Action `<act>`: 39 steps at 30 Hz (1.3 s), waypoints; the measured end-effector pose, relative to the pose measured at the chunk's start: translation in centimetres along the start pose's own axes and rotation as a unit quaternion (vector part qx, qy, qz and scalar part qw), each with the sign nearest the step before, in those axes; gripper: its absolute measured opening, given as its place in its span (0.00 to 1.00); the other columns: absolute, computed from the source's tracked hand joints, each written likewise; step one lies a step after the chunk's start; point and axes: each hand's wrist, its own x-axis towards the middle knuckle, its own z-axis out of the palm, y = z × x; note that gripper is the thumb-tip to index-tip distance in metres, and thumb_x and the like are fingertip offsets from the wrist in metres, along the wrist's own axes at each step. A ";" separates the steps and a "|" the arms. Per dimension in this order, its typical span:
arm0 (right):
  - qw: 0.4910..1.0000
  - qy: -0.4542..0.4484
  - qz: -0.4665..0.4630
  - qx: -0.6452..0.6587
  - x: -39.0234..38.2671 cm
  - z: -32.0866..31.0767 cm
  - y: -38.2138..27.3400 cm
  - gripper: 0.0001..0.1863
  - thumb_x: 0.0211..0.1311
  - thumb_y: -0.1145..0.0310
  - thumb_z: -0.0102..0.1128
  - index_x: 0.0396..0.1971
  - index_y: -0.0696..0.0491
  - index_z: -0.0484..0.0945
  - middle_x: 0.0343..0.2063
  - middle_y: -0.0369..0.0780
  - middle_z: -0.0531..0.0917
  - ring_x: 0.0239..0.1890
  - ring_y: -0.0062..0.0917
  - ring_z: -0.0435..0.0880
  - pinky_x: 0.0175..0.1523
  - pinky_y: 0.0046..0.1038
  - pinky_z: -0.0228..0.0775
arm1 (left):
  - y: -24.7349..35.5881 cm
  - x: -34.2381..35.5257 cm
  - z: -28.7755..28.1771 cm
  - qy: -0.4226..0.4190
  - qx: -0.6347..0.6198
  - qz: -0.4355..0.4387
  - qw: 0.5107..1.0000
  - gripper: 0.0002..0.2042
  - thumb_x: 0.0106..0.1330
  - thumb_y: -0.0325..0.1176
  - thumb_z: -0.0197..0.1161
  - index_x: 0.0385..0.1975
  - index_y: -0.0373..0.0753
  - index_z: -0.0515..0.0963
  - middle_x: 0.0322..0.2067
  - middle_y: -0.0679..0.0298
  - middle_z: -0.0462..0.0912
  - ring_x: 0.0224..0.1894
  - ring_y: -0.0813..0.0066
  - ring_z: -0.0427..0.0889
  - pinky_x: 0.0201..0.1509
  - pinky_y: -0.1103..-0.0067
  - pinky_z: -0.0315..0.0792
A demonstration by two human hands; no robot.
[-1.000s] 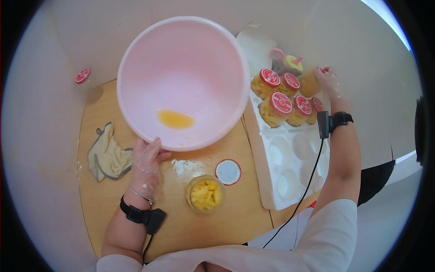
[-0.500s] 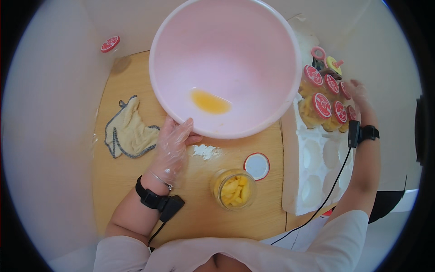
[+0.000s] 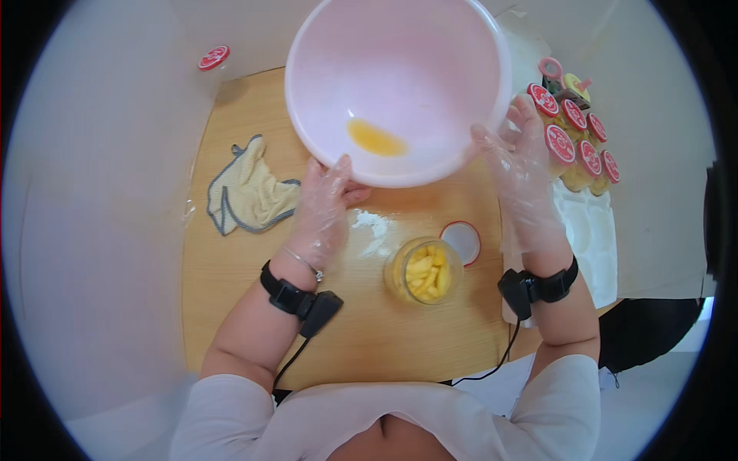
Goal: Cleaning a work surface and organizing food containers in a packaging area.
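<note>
A large pink basin (image 3: 400,69) stands tilted towards me at the back of the table, with a small pool of yellow liquid (image 3: 377,138) inside. My left hand (image 3: 324,207), in a clear plastic glove, grips its near left rim. My right hand (image 3: 523,169), gloved too, is raised at the basin's right rim; its thumb and fingers are apart, the thumb beside the rim. Nearer me, an uncovered glass jar (image 3: 423,270) holds yellow fruit pieces. Just behind its right side lies a white lid with a red edge (image 3: 461,243), inner face up.
On the right, several filled jars with red lids (image 3: 589,157) stand in a white foam tray (image 3: 588,246). Behind them are pink and yellow tools (image 3: 575,86). A beige cloth (image 3: 254,188), a white smear (image 3: 372,230) and a red-lidded jar (image 3: 215,60) are elsewhere on the table.
My right hand has come left from the jars to the basin's right rim. My left hand stays on the rim. The whole view has shifted a little.
</note>
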 end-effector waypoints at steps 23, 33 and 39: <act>0.948 -0.082 0.186 0.246 2.0 -5.7 3.4 0.13 0.56 0.69 0.56 0.40 0.57 0.75 0.26 0.34 0.78 0.22 0.15 0.75 0.23 0.17 0.65 | 7.5 -2.8 -11.0 0.049 0.580 0.216 0.784 0.28 0.65 0.37 0.63 0.63 0.31 0.65 0.59 0.45 0.72 0.65 0.50 0.67 0.68 0.66 0.61; 0.925 -0.056 0.238 0.292 3.9 -8.5 3.6 0.05 0.60 0.68 0.58 0.32 0.53 0.76 0.25 0.31 0.75 0.24 0.12 0.73 0.25 0.15 0.62 | 8.2 -0.7 -14.6 0.191 0.525 0.166 0.813 0.17 0.72 0.40 0.54 0.48 0.31 0.75 0.39 0.53 0.83 0.43 0.59 0.83 0.43 0.65 0.73; 0.926 0.007 0.232 0.299 4.6 -10.3 4.2 0.05 0.61 0.70 0.57 0.35 0.53 0.77 0.25 0.29 0.78 0.24 0.09 0.75 0.21 0.11 0.61 | 14.4 3.2 -11.2 0.195 0.090 0.065 0.974 0.20 0.75 0.43 0.48 0.48 0.30 0.76 0.42 0.53 0.83 0.43 0.60 0.84 0.48 0.70 0.79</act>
